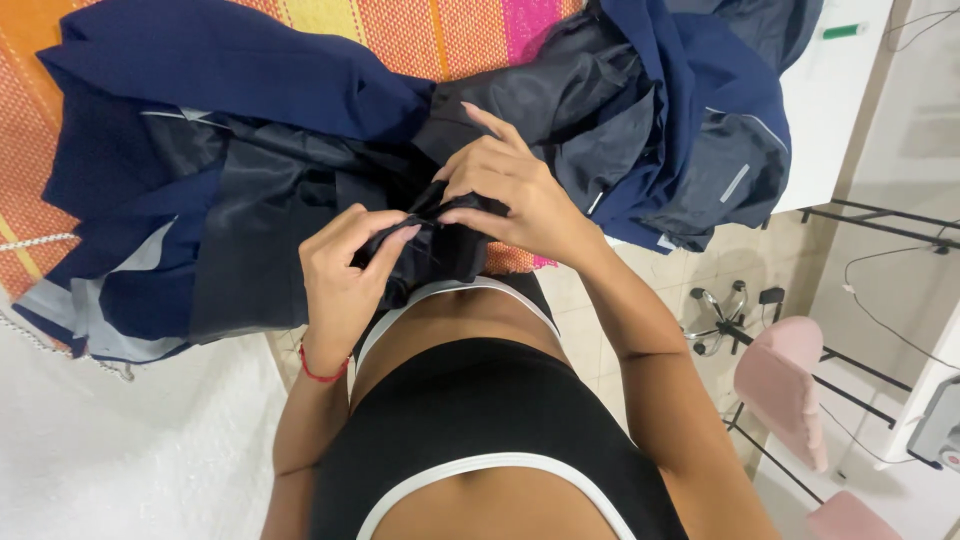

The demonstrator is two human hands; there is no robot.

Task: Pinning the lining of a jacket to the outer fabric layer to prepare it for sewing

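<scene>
Biggest thing in view: a navy jacket (230, 90) sprawls across the bench (840, 90), turned partly inside out, its dark grey lining (260, 200) showing through the middle. Under it lies a striped cloth (420, 30) in orange, yellow and pink, covering most of the bench top. To the lower left, a white sheet (120, 440) spreads out, with a beaded trim along its upper edge.

Off to the right, beyond the bench edge, a pink chair (785, 385) stands on the tiled floor (600, 330) beside a black rack (880, 215). A green pen (842, 31) lies near the far corner of the bench.

Now the middle: a bunched fold of the lining (440, 245) hangs off the near edge of the bench, right against the person's waist. The left hand (350, 275) grips that fold from below, fingers curled tight, thumb and forefinger pinching the dark fabric. The right hand (510, 190) comes in from above, fingertips pressed onto the same fold, forefinger raised and pointing out over the jacket. The two hands are close together, almost touching, both closed on the fabric.

Smallest of all: a red thread band (322, 375) circles the left wrist.
</scene>
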